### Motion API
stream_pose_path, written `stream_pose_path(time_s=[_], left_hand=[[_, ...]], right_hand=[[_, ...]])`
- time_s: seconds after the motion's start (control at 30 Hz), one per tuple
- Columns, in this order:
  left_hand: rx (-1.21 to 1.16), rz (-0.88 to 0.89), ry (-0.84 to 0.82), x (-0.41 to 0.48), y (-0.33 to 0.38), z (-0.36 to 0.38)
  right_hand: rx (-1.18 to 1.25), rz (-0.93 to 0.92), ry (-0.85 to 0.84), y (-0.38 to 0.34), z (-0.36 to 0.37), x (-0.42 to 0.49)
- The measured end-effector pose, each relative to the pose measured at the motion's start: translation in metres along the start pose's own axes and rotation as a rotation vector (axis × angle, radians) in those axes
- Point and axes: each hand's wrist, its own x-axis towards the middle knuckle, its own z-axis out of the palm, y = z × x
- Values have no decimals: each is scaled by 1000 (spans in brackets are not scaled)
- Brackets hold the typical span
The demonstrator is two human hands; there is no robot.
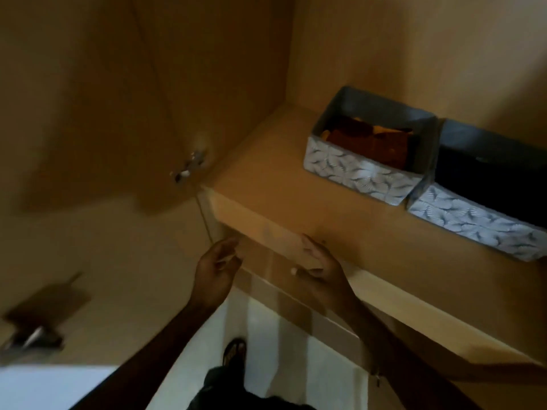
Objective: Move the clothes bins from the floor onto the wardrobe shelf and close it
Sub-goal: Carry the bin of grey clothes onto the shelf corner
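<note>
Wardrobe door (pixel 88 113) open, left. My left hand (pixel 217 270) loose-fingered, empty, just below the shelf (pixel 266 187). Right hand (pixel 319 263) open, empty, at the shelf's front edge. Up right of both hands, on the shelf: brown-filled bin (pixel 355 173), dark-filled bin (pixel 473 223), side by side.

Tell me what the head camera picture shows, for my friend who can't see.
Two patterned bins sit side by side on the wardrobe shelf: the left bin holds brown and orange clothes, the right bin looks dark inside. The left hand and right hand hover open and empty by the shelf's front edge. The door is open.
</note>
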Motion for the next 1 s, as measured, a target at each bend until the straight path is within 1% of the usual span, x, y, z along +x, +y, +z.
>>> stream_pose_path(time_s=[0.03, 0.13, 0.2, 0.4, 0.47, 0.53, 0.63, 0.73, 0.83, 1.0], left_hand=[[-2, -30, 34, -17, -4, -5], [-14, -140, 205, -89, -24, -20], [-40, -214, 309, -130, -38, -25], [-66, -394, 619, -270, -72, -51], [-84, -430, 735, -313, -78, -60], [-108, -457, 831, -348, -82, -67], [-144, -507, 1017, -414, -89, -80], [-138, -559, 1165, -475, -96, -88], [-142, -609, 1291, -536, -100, -93], [-152, -695, 1451, -635, -115, -99]], right_hand=[[-9, 9, -52, 4, 5, -4], [-71, 16, -275, 13, 28, -23], [-111, 5, -378, 15, 41, -34], [-220, -86, -705, 13, 112, -83], [-248, -115, -835, 10, 142, -100], [-275, -146, -926, 5, 169, -116], [-305, -218, -1091, -2, 223, -157], [-327, -266, -1240, -11, 270, -202], [-363, -331, -1372, -18, 312, -255], [-397, -400, -1565, -24, 372, -347]])
